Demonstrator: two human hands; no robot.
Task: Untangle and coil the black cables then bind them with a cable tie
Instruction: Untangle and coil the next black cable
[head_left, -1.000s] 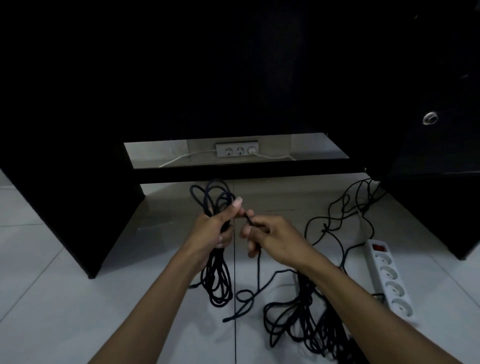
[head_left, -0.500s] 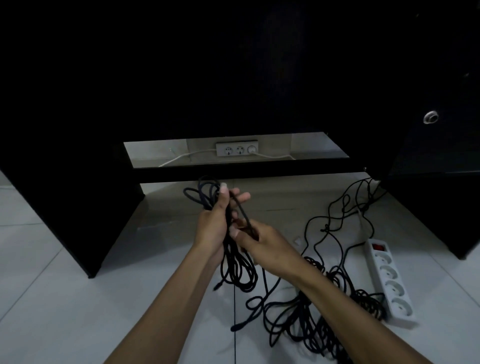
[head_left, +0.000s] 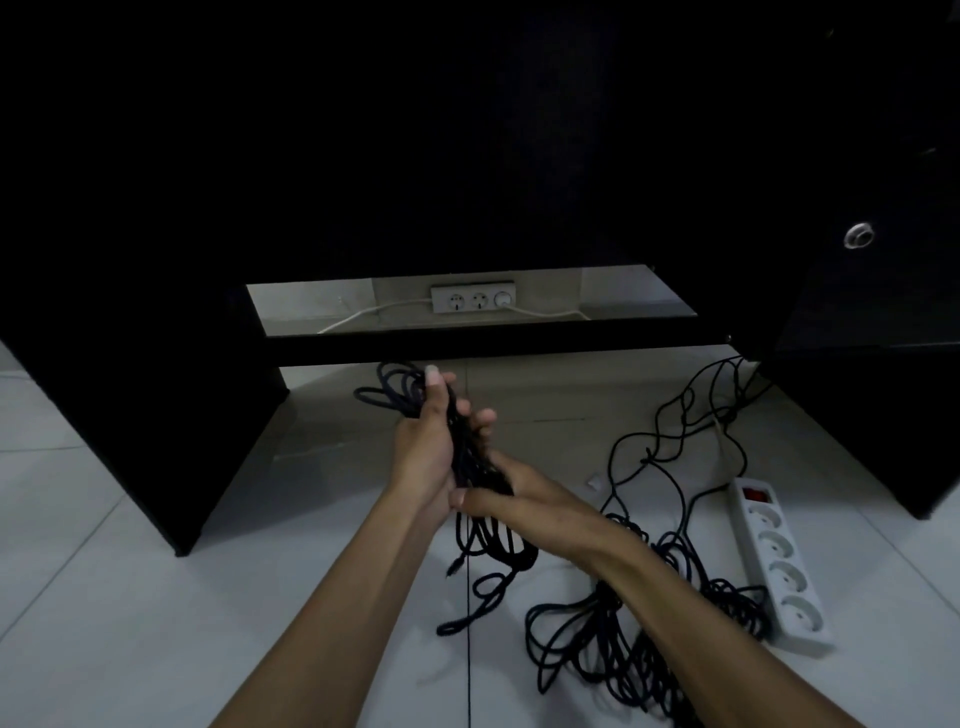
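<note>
A coiled bundle of black cable (head_left: 470, 457) runs up through my left hand (head_left: 426, 447), which holds it at mid-height with the thumb pointing up. Loops stick out above the hand (head_left: 392, 387) and hang below toward the floor. My right hand (head_left: 524, 506) grips the same bundle just under the left hand. A loose end of the cable (head_left: 483, 603) trails on the tiles. A larger tangled pile of black cables (head_left: 623, 639) lies on the floor under my right forearm and stretches back to the right.
A white power strip (head_left: 779, 561) with a red switch lies on the tiles at right. A black desk (head_left: 156, 364) stands ahead, with a wall socket strip (head_left: 472, 297) seen through its gap. A small white scrap (head_left: 594, 481) lies on the floor.
My right hand has moved from pinching a strand beside the left hand to gripping the bundle below it. The left hand has turned upright and the coil has gathered tighter.
</note>
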